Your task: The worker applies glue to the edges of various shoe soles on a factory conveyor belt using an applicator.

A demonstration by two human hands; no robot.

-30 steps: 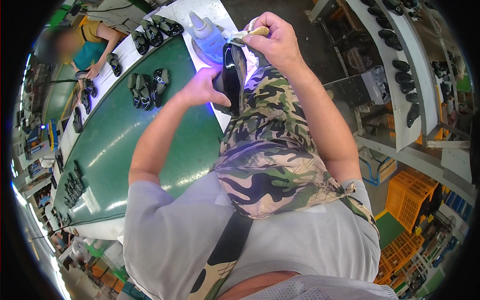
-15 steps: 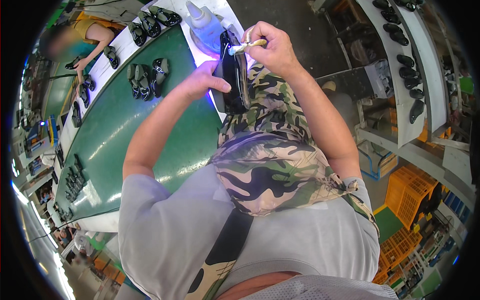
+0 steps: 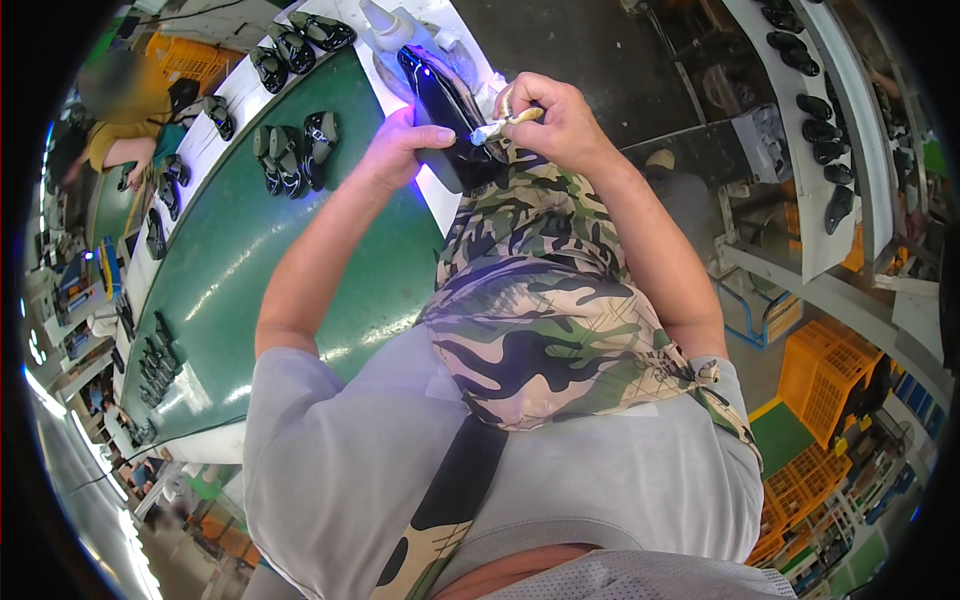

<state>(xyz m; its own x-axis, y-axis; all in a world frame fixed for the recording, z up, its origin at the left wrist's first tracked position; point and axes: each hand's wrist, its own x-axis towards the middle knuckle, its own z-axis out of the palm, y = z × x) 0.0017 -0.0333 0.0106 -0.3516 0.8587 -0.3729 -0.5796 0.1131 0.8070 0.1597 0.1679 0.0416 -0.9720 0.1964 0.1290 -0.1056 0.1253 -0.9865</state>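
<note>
1. Far left: a co-worker [image 3: 118, 130] in a yellow top sits at the green belt [image 3: 250, 270]; dark shoe parts lie along the belt's white edge near them.
2. More small dark parts line the belt's lower left edge [image 3: 150, 370].
3. A cluster of black uppers [image 3: 292, 152] lies on the belt, well apart from my hands. Two more uppers [image 3: 300, 35] sit at the top, on the white edge.
4. My left hand [image 3: 405, 150] comes up over the belt's right edge. Fingers are curled round the shoe [image 3: 445, 110], thumb laid flat across its lower part. Firm hold; violet light falls on the knuckles.
5. The shoe is black and glossy, tilted, toe pointing up and left, held in the air between both hands above my camouflage apron [image 3: 540, 300]. It is just in front of a white lamp [image 3: 390, 25] at the belt's top end.
6. My right hand [image 3: 555, 120] is closed in a pinch on a small brush [image 3: 505, 122], pale handle sticking out to the right. The brush tip touches the shoe's lower edge, beside my left thumb.
7. Right of my arm: a white rack [image 3: 800, 150] carrying black soles [image 3: 815, 115] in a row.
8. Lower right: orange crates [image 3: 825, 370] stacked on the floor.
</note>
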